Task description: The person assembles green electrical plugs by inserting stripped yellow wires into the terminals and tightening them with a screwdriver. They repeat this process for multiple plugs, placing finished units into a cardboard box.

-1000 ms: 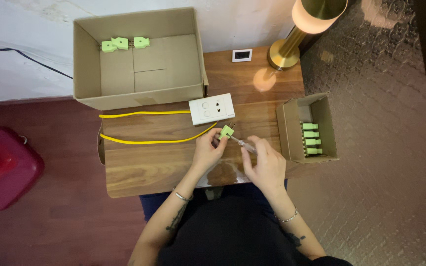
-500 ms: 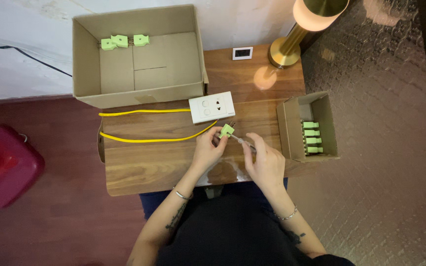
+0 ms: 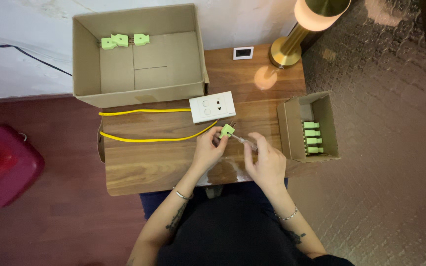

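left hand [image 3: 207, 150] – pinching green plug [image 3: 227, 130] | right hand [image 3: 265, 160] – gripping screwdriver [image 3: 245, 142]

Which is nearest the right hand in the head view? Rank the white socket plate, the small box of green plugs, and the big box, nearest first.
From the right hand:
1. Small box of green plugs, just right.
2. White socket plate, up-left.
3. Big box, far up-left.

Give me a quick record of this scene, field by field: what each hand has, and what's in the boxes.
left hand: holds a green plug on the end of a yellow cable
right hand: holds a thin screwdriver pointed at the plug
large box: three green plugs at the far wall
small box: a row of green plugs
white socket: lies on the wooden table
lamp: lit, far right corner
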